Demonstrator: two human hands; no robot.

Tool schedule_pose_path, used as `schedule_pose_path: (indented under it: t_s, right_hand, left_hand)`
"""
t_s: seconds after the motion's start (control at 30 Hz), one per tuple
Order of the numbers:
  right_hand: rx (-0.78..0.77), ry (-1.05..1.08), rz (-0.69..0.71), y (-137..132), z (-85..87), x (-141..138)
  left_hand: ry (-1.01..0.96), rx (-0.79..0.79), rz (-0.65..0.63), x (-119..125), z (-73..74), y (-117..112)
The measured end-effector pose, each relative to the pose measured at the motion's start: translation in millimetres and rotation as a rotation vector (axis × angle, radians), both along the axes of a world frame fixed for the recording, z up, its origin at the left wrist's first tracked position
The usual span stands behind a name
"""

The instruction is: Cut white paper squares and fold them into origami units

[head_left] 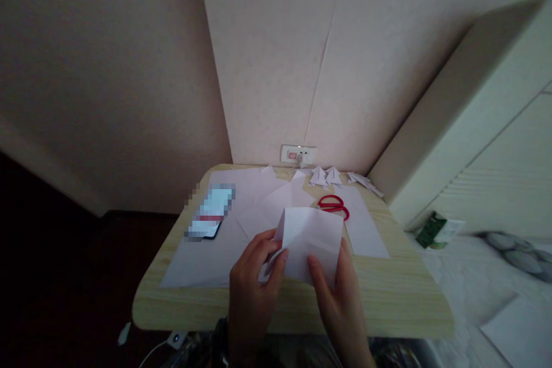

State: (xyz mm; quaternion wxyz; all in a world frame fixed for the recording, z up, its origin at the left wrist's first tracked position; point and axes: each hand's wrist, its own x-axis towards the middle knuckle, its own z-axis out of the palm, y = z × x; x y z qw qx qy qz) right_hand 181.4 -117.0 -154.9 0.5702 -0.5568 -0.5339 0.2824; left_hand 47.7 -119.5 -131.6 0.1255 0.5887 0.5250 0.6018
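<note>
A sheet of white paper [311, 238], creased and partly folded, is held up above the near part of the table. My left hand [257, 267] pinches its left side, where a flap bends back toward the fingers. On the right side, my right hand [336, 282] grips it with the thumb across the front and the fingers behind. Just beyond the paper lie scissors [333, 205] with red handles; their blades are hidden behind it. Larger white sheets [207, 264] lie flat under and around the hands.
A phone [213, 210] with a lit, blurred screen rests on the left sheets. Several folded paper shapes [319, 176] line the table's [405, 305] back edge, below a wall socket [298, 154] with a plug. At right, a green packet [431, 230] lies on a pale surface.
</note>
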Motion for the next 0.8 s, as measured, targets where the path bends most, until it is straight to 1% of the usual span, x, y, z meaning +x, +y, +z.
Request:
schedule_pose_path:
  t_s: [0.07, 0.13, 0.27, 0.33, 0.5, 0.6, 0.73, 0.8]
  right_hand:
    - [0.032, -0.023, -0.017, 0.3, 4.3, 1.2]
    - [0.031, -0.03, -0.034, 1.5, 7.2, 3.7]
    - [-0.009, -0.035, 0.013, 3.8, 10.0, 9.7]
    - [-0.013, -0.036, 0.014, 3.9, 11.9, 10.6]
    - [0.016, -0.025, 0.031, 2.0, 18.1, 3.6]
    - [-0.007, 0.0, 0.022, 1.9, 17.3, -2.6]
    - [-0.024, 0.025, -0.002, 2.3, 11.5, -5.5]
    - [-0.026, 0.034, 0.02, 2.0, 10.2, -4.7]
  left_hand:
    - [-0.034, -0.019, -0.003, 1.4, -1.1, -0.3]
    - [-0.069, -0.045, -0.021, 3.8, -2.4, -1.4]
    - [-0.138, -0.101, -0.036, 7.5, -4.6, -4.7]
    - [-0.165, -0.124, -0.031, 7.5, -5.1, -5.7]
    - [-0.21, -0.161, -0.011, 3.7, -5.2, -4.5]
    - [-0.226, -0.185, -0.013, 0.9, -3.0, -2.7]
    - [-0.246, -0.213, -0.001, -1.8, 2.0, -1.8]
    - [-0.258, -0.226, 0.009, -2.4, 4.5, -2.1]
